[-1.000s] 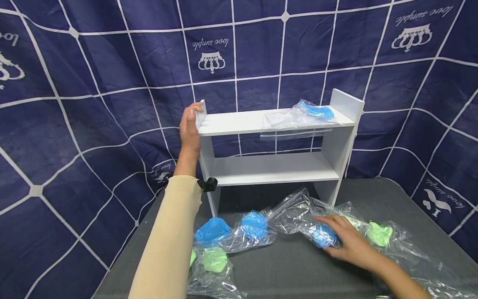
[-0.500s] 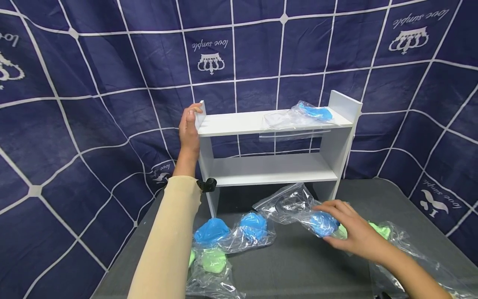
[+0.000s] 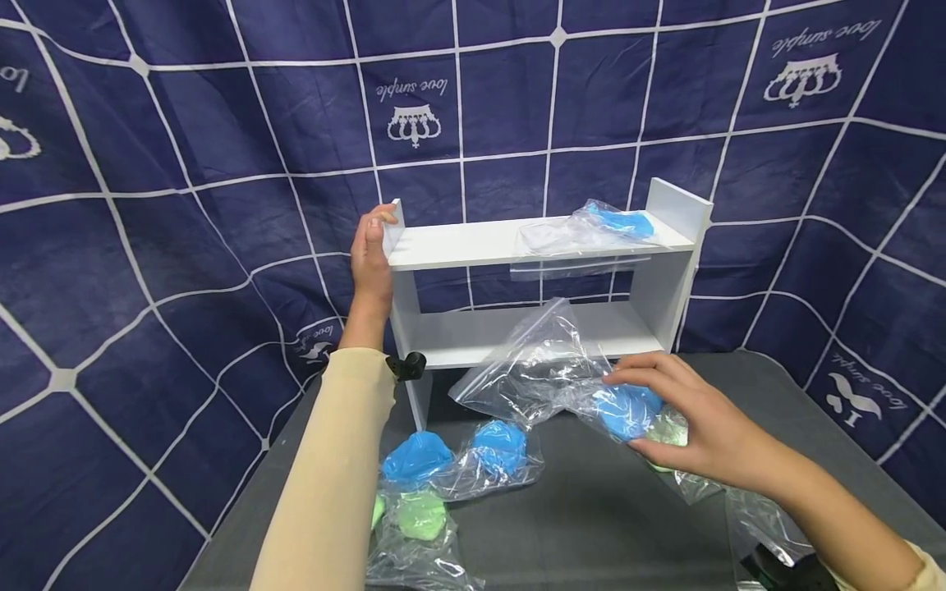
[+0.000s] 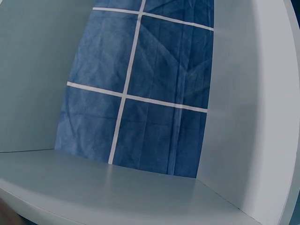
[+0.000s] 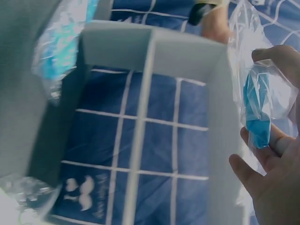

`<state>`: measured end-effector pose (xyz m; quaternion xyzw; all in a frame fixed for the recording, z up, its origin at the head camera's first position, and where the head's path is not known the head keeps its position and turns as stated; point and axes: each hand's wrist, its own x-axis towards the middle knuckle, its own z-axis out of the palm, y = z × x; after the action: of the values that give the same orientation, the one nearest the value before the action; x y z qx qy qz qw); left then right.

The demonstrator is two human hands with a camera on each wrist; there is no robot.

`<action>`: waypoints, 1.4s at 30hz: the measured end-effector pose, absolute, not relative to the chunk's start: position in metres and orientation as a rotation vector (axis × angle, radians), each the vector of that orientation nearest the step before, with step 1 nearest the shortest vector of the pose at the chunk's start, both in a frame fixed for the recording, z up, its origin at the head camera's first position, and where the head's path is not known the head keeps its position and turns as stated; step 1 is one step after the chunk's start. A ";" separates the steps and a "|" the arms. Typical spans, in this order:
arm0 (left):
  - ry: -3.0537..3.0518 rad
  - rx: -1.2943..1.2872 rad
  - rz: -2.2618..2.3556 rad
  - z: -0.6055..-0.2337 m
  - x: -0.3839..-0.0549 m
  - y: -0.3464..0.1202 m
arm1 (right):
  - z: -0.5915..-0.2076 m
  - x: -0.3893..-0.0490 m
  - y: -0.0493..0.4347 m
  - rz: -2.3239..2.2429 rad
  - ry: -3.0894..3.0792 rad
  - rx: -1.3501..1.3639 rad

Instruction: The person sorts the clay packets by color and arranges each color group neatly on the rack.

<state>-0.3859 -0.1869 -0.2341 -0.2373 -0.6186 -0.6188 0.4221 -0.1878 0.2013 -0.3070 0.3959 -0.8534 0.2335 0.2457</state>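
Note:
My left hand [image 3: 372,258] grips the upper left side panel of a white two-tier shelf [image 3: 447,246], fingers over its edge. Pinched between the thumb and fingers of my right hand [image 3: 705,423] is a clear zip bag [image 3: 539,365] with a blue lump [image 3: 626,410] inside. The bag's sealed end reaches up and left, overlapping the lower shelf board in the head view. The right wrist view shows the blue lump [image 5: 258,110] between fingers and thumb. Behind my right hand, a bag with a light green lump [image 3: 668,431] is partly hidden.
On the top board lies another clear bag with a blue piece [image 3: 621,222], its end hanging over the front edge. At the shelf's left foot are bags with blue lumps [image 3: 498,447] and green lumps [image 3: 421,515] on the dark table [image 3: 591,525]. A blue checked curtain [image 3: 296,107] stands behind.
My right hand has closed round the bag with the blue lump and raised it up and left from the table; its zip end now stands before the lower board. My left hand stays on the shelf.

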 end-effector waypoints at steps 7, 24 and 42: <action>-1.549 -0.599 -1.552 -0.235 -0.387 -0.186 | -0.259 -0.181 0.189 0.664 -2.192 1.221; -1.534 -0.615 -1.564 -0.231 -0.388 -0.186 | -0.176 -0.231 0.180 0.686 -2.095 0.904; -1.613 -0.556 -1.564 -0.225 -0.362 -0.177 | -0.127 -0.315 0.147 0.828 -2.379 0.609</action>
<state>-0.3623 -0.1774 -0.2251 -0.2200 -0.6383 -0.6186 0.4019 -0.3152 0.1474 -0.1267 0.2262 -0.8835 0.3076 0.2713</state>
